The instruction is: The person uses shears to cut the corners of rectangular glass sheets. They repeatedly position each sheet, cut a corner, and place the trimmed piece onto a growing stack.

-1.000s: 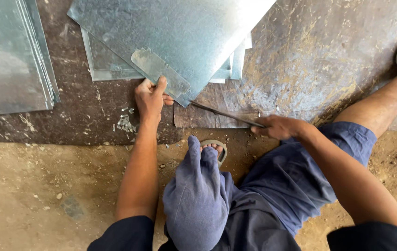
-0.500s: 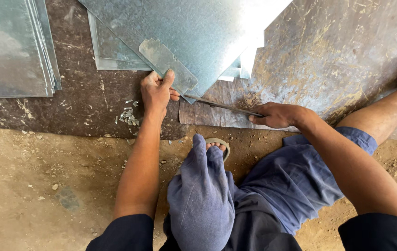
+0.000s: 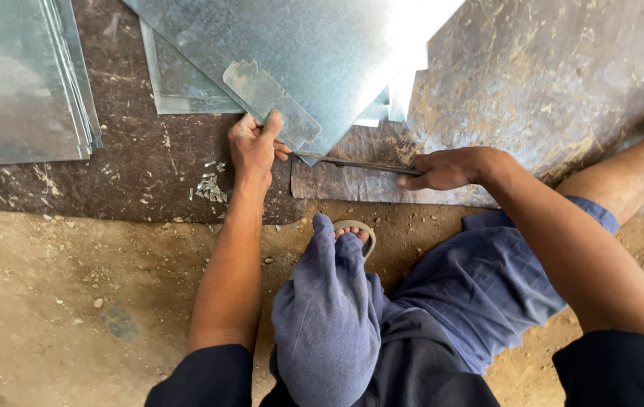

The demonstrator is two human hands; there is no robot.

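Left hand [image 3: 255,145] pinches the near corner of a large galvanized sheet [image 3: 314,53], fingers curled on its edge beside a small offcut strip [image 3: 270,102]. Right hand [image 3: 451,167] closed around the handle of long snips [image 3: 356,163], blades at the sheet's corner. Metal slivers [image 3: 209,185] lie on the dark floor plate [image 3: 148,162]. Stacked sheets [image 3: 20,75] far left.

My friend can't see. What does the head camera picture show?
A seated person's left hand holds a shiny metal sheet at its corner while the right hand grips long dark shears. More sheets lie stacked at the left.
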